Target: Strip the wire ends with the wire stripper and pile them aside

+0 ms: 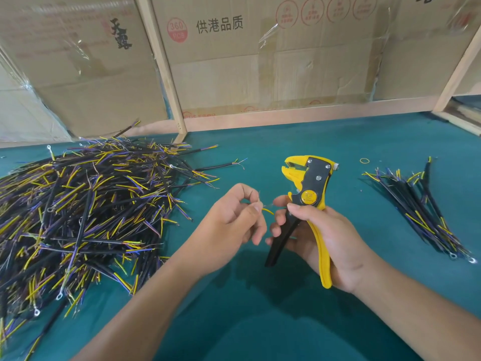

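My right hand (322,235) grips the yellow and black wire stripper (308,183) by its handles, jaws pointing up and left, held above the green table. My left hand (234,217) pinches a thin yellow wire (268,211) between thumb and forefinger, just left of the stripper's handles. The wire's bare end reaches toward my right fingertips. A large heap of black cables with yellow and purple cores (78,212) lies on the left. A smaller, neater bundle of the same cables (421,209) lies on the right.
The table is covered in green felt (247,321). Cardboard boxes (260,61) and wooden frame posts (166,74) wall off the back. A yellow rubber band (364,160) lies near the right bundle. One loose cable (221,165) sticks out of the heap.
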A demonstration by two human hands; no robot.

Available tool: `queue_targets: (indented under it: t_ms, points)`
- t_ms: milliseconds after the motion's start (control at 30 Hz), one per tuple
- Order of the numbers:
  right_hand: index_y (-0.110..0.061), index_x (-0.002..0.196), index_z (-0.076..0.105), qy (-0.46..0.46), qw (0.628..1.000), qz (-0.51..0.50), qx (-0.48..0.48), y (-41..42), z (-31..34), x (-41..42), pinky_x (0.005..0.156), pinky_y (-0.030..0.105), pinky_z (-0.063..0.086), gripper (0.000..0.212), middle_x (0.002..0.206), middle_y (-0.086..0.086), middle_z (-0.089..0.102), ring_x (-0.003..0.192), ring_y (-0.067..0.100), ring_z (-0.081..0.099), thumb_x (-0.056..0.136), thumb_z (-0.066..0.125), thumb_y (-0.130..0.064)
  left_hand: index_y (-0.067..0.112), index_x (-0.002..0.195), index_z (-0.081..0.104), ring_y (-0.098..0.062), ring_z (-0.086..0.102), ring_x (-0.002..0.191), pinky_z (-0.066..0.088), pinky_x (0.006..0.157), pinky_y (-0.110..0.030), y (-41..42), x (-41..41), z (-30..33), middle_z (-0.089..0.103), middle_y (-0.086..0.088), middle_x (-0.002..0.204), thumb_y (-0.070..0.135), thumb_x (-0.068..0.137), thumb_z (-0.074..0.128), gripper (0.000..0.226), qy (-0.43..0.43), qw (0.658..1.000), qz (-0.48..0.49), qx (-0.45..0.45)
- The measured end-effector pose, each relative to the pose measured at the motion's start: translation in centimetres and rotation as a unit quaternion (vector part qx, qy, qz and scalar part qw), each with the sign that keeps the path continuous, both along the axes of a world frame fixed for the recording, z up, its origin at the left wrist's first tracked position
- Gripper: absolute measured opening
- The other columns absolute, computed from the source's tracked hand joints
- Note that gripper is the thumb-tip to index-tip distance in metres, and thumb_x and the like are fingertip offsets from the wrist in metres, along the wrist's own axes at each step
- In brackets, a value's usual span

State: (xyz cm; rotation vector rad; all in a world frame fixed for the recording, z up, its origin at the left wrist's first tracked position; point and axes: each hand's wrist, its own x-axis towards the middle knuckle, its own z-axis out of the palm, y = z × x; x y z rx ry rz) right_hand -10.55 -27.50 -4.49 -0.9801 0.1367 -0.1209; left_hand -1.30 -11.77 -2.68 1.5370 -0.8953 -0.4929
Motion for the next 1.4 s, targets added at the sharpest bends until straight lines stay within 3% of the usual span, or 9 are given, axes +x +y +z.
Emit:
queue_targets:
  t_ms: [200,333,500,600,800,1000,1133,1300,1400]
  points:
    - [-0.002,0.111,0.072,-0.018,0.999,0.038,-0.031,0.3,-0.3,-0.2,0.075,0.045,0.057,0.029,0.08,0.014,0.059,0.073,0.028,0.061,0.089,0.06,-0.016,0.012,0.095,0.038,-0.002,0.049,0.048,0.038,0.054,-0.009,0.2,-0.1,0.2,0.052,0.0,0.058,0.012,0.102,0.039,0.007,-0.048,0.999,-0.015,0.008]
    - [-0.003,0.113,0.071,-0.014,0.999,0.022,-0.043,0.1,-0.2,-0.1,0.075,0.046,0.057,0.032,0.081,0.014,0.06,0.074,0.029,0.061,0.09,0.06,-0.021,0.033,0.091,0.042,-0.026,0.036,0.055,0.033,0.054,-0.039,0.7,0.2,0.3,0.057,0.002,0.058,0.04,0.094,0.044,0.008,-0.107,0.994,0.012,0.034]
    - [-0.006,0.11,0.072,0.021,0.996,0.019,-0.085,0.1,-0.1,-0.1,0.073,0.046,0.056,0.04,0.082,0.017,0.064,0.071,0.031,0.06,0.089,0.059,-0.036,0.038,0.089,0.04,-0.034,0.032,0.055,0.029,0.05,-0.035,1.1,0.8,0.6,0.057,0.004,0.057,0.042,0.092,0.044,0.006,-0.14,0.989,0.035,0.022]
    - [-0.003,0.11,0.071,0.017,0.996,0.041,-0.08,0.3,-0.1,-0.3,0.072,0.045,0.057,0.037,0.083,0.018,0.063,0.072,0.031,0.06,0.09,0.06,-0.032,0.038,0.088,0.041,-0.034,0.032,0.055,0.029,0.052,-0.043,1.1,0.8,0.7,0.057,0.003,0.057,0.043,0.092,0.044,0.007,-0.124,0.991,0.032,0.023]
    - [-0.007,0.102,0.071,0.034,0.994,0.021,-0.097,0.2,-0.3,-0.2,0.074,0.045,0.056,0.028,0.083,0.016,0.066,0.074,0.031,0.064,0.086,0.063,-0.029,0.015,0.093,0.042,-0.005,0.042,0.048,0.034,0.051,-0.012,0.5,0.4,0.2,0.055,0.004,0.056,0.021,0.099,0.046,0.009,-0.04,0.999,-0.008,0.001]
    - [-0.005,0.1,0.07,0.049,0.993,-0.014,-0.105,-0.7,0.2,0.0,0.072,0.046,0.057,0.025,0.079,0.015,0.063,0.069,0.03,0.061,0.087,0.064,-0.026,0.013,0.089,0.054,-0.001,0.041,0.046,0.033,0.049,-0.009,0.2,0.3,0.1,0.06,0.004,0.06,0.014,0.097,0.057,0.009,-0.03,1.0,-0.008,0.001]
    - [-0.002,0.101,0.066,0.044,0.996,-0.047,-0.063,-1.4,0.9,0.1,0.064,0.042,0.057,0.02,0.076,0.014,0.058,0.065,0.03,0.058,0.09,0.061,-0.018,0.023,0.084,0.054,-0.018,0.041,0.056,0.032,0.055,-0.033,0.5,0.6,0.1,0.059,0.004,0.06,0.023,0.09,0.059,0.008,-0.063,0.997,0.038,0.028]
    - [-0.005,0.097,0.067,0.022,0.998,0.015,-0.053,-1.0,0.9,-0.3,0.066,0.042,0.056,0.018,0.076,0.015,0.056,0.066,0.03,0.056,0.083,0.065,-0.016,0.03,0.082,0.044,-0.013,0.033,0.05,0.03,0.048,-0.024,0.6,0.5,0.1,0.048,0.001,0.054,0.027,0.089,0.056,0.015,-0.141,0.984,0.067,0.081]
    - [-0.009,0.091,0.072,0.011,0.997,0.034,-0.07,-0.7,0.7,-0.4,0.068,0.042,0.056,0.014,0.077,0.015,0.056,0.068,0.03,0.057,0.084,0.063,-0.016,0.03,0.081,0.043,-0.011,0.029,0.048,0.028,0.048,-0.019,0.8,0.7,0.0,0.047,0.014,0.051,0.021,0.092,0.061,0.023,-0.215,0.967,0.084,0.104]
